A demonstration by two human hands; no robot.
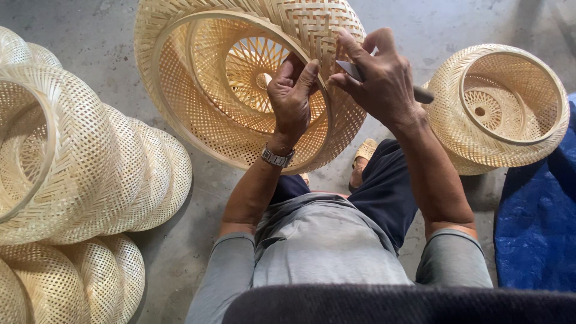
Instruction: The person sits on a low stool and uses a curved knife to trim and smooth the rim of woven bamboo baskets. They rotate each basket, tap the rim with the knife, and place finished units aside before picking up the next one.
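- Two bare hands work at the rim of a large woven bamboo shade [198, 102], which is held up tilted over the person's knees, its open mouth facing the camera.
- The left hand [292, 99], with a metal wristwatch [277, 157] at its wrist, grips the shade's inner hoop, fingers curled and pressed together over the edge.
- The right hand [384, 78] is closed around a knife [360, 73], thumb and fingers pinching it; the blade tip lies against the rim just beside the left thumb, the dark handle end sticking out to the right.
- Below, a sandalled foot [364, 153] rests on the concrete floor [90, 36].
- A second, smaller shade [498, 108] lies to the right, next to a blue tarp [537, 228].
- A stack of finished shades [78, 168] fills the left side.
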